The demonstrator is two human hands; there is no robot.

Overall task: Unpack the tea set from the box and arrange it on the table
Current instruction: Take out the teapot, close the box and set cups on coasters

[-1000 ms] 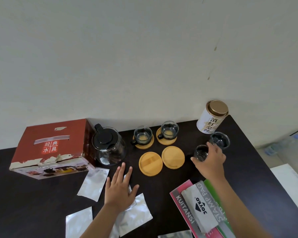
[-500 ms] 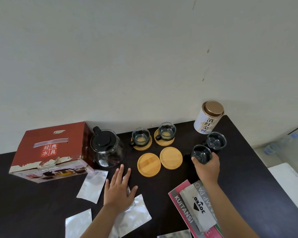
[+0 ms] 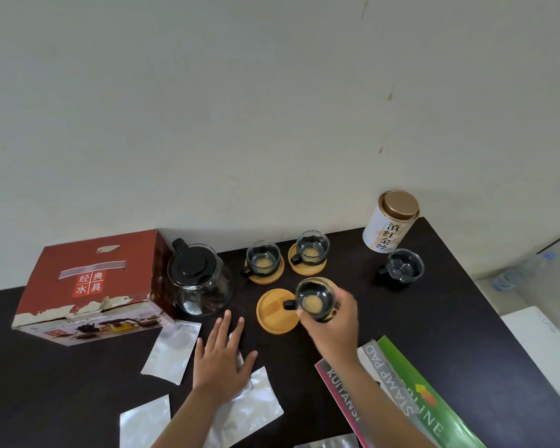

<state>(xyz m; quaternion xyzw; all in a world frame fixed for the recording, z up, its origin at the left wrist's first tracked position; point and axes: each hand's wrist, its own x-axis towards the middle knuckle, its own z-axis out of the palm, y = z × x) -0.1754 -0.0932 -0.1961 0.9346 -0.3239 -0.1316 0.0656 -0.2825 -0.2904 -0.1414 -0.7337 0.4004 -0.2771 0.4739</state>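
Note:
My right hand (image 3: 332, 321) grips a glass cup (image 3: 314, 299) with a black handle, held over a round wooden coaster whose rim peeks out behind it. A bare wooden coaster (image 3: 274, 313) lies just to its left. Two more glass cups (image 3: 262, 257) (image 3: 312, 244) sit on coasters farther back. Another glass cup (image 3: 404, 266) stands on the bare table (image 3: 450, 318) near the white tea tin (image 3: 390, 221). A glass teapot (image 3: 199, 279) with a black lid stands beside the red box (image 3: 88, 282). My left hand (image 3: 222, 354) rests flat, fingers spread, on a silver pouch.
Several silver foil pouches (image 3: 172, 350) lie near the table's front edge. A pink and green stack of stamp pad packs (image 3: 401, 399) lies at the front right under my right forearm. The wall stands close behind the table. The table's right edge drops to the floor.
My right hand lifted one glass cup from beside the other on the right and carried it left, over the right wooden coaster. My left hand stayed in place.

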